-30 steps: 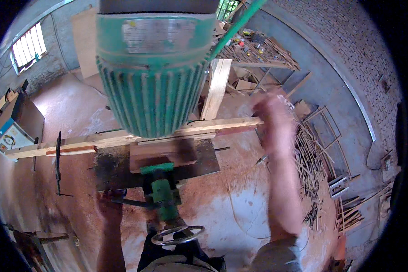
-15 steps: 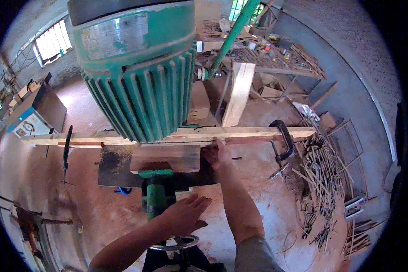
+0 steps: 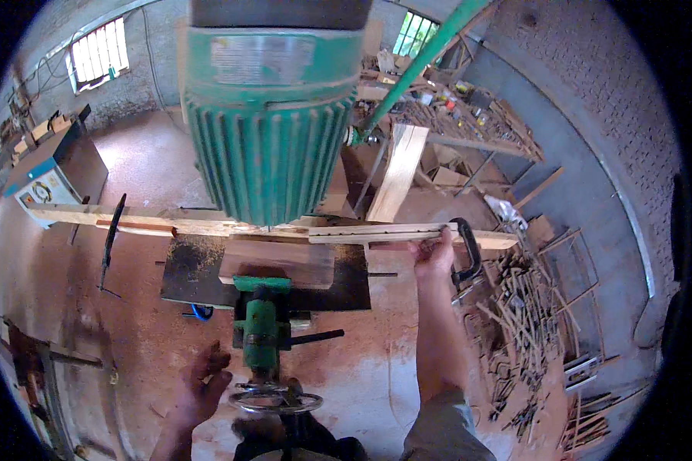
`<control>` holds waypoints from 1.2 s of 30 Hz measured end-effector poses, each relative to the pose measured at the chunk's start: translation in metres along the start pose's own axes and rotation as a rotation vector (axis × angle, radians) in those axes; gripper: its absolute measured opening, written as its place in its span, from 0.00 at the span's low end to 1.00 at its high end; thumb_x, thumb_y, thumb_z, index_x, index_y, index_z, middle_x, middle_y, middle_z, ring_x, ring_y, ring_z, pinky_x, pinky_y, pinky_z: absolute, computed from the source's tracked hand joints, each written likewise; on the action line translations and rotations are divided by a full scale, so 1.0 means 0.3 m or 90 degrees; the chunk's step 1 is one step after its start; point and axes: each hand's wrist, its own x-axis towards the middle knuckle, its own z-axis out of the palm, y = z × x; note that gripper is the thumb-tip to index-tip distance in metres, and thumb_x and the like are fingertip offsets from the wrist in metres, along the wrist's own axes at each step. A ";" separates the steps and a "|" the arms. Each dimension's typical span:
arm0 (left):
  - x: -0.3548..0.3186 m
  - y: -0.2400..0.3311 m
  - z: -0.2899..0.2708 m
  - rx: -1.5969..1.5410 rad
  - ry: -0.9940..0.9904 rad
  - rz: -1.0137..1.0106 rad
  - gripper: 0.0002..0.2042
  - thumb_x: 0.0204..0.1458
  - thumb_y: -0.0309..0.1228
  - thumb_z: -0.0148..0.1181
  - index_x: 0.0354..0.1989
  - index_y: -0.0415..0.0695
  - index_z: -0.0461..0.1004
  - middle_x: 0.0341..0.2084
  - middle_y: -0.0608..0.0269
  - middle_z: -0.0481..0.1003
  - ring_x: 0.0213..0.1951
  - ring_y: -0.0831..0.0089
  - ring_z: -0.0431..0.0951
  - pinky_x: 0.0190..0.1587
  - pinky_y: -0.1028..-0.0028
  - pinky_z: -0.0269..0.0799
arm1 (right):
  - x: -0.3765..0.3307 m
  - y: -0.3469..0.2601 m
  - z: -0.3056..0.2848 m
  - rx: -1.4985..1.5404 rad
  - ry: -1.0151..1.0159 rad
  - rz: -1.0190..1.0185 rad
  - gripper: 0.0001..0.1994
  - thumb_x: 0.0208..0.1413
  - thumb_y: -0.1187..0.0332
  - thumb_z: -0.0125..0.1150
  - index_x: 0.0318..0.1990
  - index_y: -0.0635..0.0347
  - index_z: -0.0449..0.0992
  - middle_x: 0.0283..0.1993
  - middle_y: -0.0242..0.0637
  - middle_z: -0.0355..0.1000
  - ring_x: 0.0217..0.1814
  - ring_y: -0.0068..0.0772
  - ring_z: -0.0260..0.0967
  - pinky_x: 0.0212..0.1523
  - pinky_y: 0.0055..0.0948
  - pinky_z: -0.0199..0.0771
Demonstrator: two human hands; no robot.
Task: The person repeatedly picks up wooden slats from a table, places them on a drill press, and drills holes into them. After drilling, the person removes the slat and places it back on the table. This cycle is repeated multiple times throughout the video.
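My right hand [image 3: 434, 253] is closed on the right end of a pale wooden strip [image 3: 377, 233], which has a row of dark slots along it. The strip lies along the front of a long wooden beam [image 3: 207, 223], close to a black C-clamp [image 3: 469, 253]. My left hand [image 3: 201, 384] hangs empty, fingers apart and loosely bent, left of a chrome handwheel [image 3: 277, 398]. A brown wooden block [image 3: 284, 260] sits on the dark machine table [image 3: 350, 276], against the green vise [image 3: 261, 323]. Above it, the green ribbed motor [image 3: 273, 146] hides part of the beam.
A second clamp [image 3: 112, 242] grips the beam at the left. On the right floor lies a heap of thin scrap sticks [image 3: 515, 323]. A cluttered bench [image 3: 477, 138] and a leaning board [image 3: 398, 173] stand behind; a machine cabinet [image 3: 61, 173] is at far left.
My right hand has moved right, and the slotted strip now shows right of the motor. My left hand has moved left and down, away from the vise. The view has shifted slightly.
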 end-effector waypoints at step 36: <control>-1.614 -0.582 -1.073 0.461 0.603 -0.288 0.19 0.54 0.38 0.57 0.51 0.44 0.66 0.35 0.57 0.75 0.36 0.56 0.78 0.37 0.60 0.76 | -2.634 1.675 0.670 -0.389 -0.819 0.598 0.20 0.61 0.47 0.52 0.53 0.49 0.66 0.51 0.34 0.69 0.51 0.35 0.67 0.44 0.41 0.72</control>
